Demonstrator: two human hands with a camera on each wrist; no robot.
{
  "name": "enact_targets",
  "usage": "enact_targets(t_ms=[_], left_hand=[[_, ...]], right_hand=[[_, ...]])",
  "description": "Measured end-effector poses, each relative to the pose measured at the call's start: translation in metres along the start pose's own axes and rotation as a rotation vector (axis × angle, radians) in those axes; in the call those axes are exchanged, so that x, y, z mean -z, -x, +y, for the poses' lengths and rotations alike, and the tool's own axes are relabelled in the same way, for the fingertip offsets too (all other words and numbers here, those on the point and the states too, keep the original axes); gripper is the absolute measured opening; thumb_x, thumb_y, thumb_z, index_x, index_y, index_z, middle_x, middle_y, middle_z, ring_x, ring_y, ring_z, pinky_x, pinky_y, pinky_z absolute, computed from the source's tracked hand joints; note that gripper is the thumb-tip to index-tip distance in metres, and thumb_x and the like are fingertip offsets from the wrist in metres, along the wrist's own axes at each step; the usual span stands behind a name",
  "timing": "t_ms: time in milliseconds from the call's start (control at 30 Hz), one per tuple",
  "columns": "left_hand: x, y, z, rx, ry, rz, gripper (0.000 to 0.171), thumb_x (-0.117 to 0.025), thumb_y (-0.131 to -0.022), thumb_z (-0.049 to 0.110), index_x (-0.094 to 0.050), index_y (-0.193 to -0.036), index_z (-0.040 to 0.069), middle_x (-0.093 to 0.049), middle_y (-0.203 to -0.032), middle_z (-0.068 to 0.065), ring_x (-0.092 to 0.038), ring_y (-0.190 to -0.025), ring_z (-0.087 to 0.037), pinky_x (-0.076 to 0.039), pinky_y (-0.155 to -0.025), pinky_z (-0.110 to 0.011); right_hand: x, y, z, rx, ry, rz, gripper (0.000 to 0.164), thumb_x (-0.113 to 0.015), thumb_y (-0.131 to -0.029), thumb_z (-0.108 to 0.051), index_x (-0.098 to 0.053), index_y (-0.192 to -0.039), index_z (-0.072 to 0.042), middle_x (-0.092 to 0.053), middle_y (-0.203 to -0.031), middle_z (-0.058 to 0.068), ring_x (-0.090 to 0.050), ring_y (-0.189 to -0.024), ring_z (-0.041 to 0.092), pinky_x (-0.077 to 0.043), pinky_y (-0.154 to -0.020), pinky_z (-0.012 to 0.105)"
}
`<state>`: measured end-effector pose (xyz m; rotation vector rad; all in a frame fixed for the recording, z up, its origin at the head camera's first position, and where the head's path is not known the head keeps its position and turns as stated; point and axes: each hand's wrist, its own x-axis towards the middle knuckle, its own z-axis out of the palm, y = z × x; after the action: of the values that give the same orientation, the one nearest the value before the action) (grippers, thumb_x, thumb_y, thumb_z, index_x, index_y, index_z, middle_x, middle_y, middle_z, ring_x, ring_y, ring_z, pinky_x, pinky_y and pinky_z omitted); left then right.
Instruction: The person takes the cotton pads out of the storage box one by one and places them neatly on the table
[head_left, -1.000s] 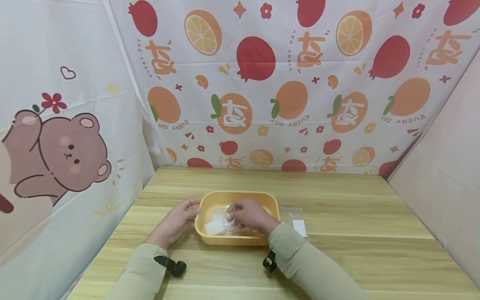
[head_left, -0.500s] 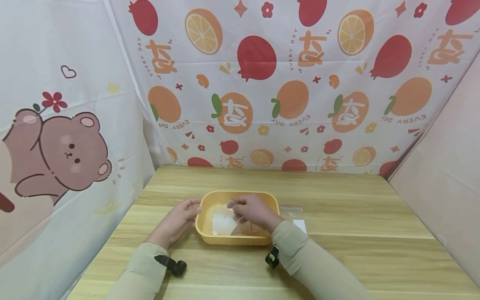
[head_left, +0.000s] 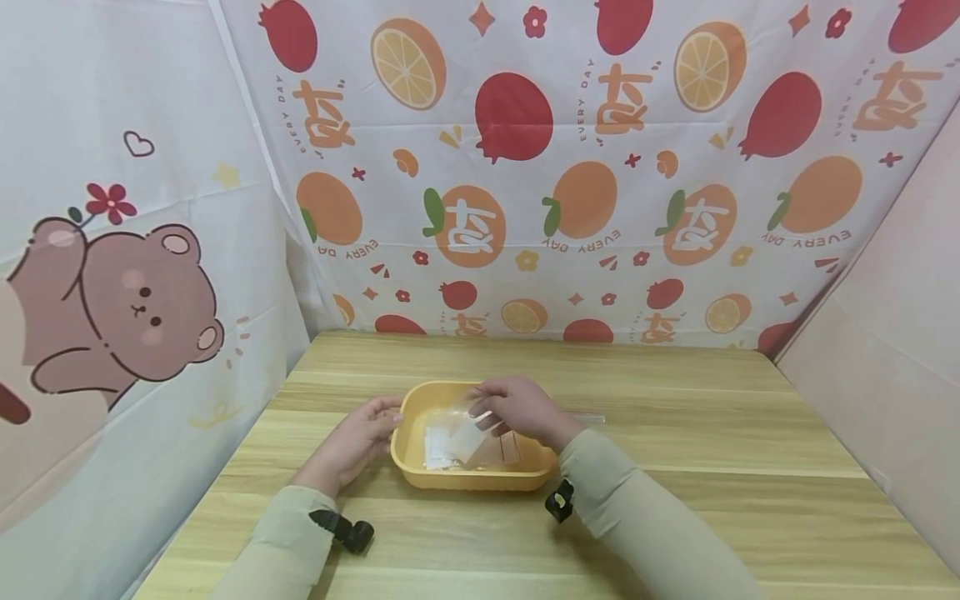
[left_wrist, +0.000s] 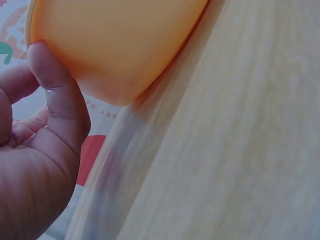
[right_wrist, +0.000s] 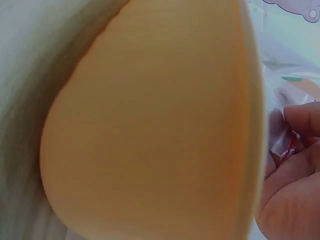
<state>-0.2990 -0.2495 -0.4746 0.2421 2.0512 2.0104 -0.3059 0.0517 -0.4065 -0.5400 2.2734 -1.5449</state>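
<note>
A yellow plastic tub (head_left: 474,481) stands on the table. At its left end my left hand (head_left: 367,433) holds the rim; in the left wrist view the thumb (left_wrist: 55,80) lies against the tub's outer wall. Over the tub, my right hand (head_left: 525,412) pinches a clear zip bag (right_wrist: 287,145) with a red line along its seal. That bag hangs into the tub, blurred, with a pale square showing in it. Below it, another clear bag with a white piece (head_left: 437,448) lies on the tub's floor. How many bags lie there I cannot tell.
Another clear zip bag (head_left: 590,417) lies on the wooden table (head_left: 675,500) right of the tub, mostly hidden by my right wrist. A fruit-print cloth (head_left: 525,208) hangs behind the table, and a bear-print cloth (head_left: 142,308) on the left.
My right hand has moved right and slightly up, drawing the clear zip bag along from the tub's contents. The left hand and the tub have stayed in place.
</note>
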Motion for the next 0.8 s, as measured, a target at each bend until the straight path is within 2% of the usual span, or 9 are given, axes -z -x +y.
enact_targets(t_ms=[367, 500, 800], left_hand=[[0.000, 0.001, 0.000, -0.008, 0.010, -0.013, 0.049, -0.053, -0.105, 0.012, -0.036, -0.145, -0.010, -0.060, -0.112, -0.019, -0.062, -0.088, -0.017, -0.057, -0.073, -0.030], [0.000, 0.002, 0.000, -0.007, 0.011, -0.016, 0.050, -0.054, -0.105, 0.012, -0.035, -0.146, -0.010, -0.059, -0.112, -0.019, -0.062, -0.089, -0.017, -0.057, -0.074, -0.030], [0.000, 0.002, 0.001, 0.001, 0.013, -0.013, 0.051, -0.054, -0.105, 0.012, -0.035, -0.146, -0.010, -0.059, -0.114, -0.020, -0.061, -0.090, -0.018, -0.057, -0.073, -0.030]], right_hand=[[0.023, 0.008, -0.004, -0.014, -0.008, -0.003, 0.031, -0.048, -0.106, -0.014, -0.068, -0.129, -0.006, -0.072, -0.108, 0.006, -0.072, -0.090, 0.024, -0.061, -0.076, 0.041], [0.035, 0.011, -0.007, -0.026, -0.005, -0.011, 0.034, -0.045, -0.106, -0.013, -0.066, -0.132, -0.004, -0.071, -0.110, 0.007, -0.071, -0.091, 0.024, -0.060, -0.075, 0.038], [0.056, 0.018, -0.009, -0.051, -0.008, -0.004, 0.034, -0.047, -0.102, -0.008, -0.067, -0.129, -0.005, -0.071, -0.106, 0.011, -0.071, -0.089, 0.026, -0.060, -0.072, 0.038]])
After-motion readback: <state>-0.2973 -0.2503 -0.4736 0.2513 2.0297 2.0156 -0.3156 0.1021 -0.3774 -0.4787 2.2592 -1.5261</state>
